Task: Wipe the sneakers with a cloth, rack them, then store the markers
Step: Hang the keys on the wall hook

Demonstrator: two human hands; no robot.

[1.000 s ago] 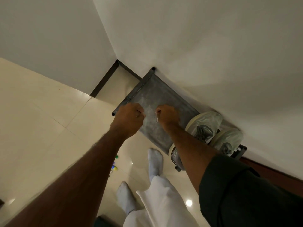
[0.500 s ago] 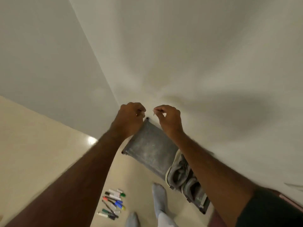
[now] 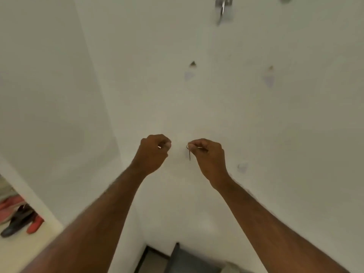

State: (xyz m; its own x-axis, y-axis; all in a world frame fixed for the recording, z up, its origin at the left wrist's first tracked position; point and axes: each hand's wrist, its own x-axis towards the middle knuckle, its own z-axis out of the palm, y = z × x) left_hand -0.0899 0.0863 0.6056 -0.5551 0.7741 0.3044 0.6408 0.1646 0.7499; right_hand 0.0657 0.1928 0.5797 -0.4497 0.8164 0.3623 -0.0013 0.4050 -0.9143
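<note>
Red and dark shoes lie at far left. The left hand is curled, pinching something small and pale. The right hand pinches a thin dark loop by the wall. The rack sits below; sneakers and markers are out of sight.

rack: dark grey flat top surface, only a corner showing at the bottom centre of the frame, set against the white wall
sneaker: a pale, blurred sliver at the bottom edge, just right of the rack's grey top; shape and pose cannot be told
markers, cloth: out of frame
</note>
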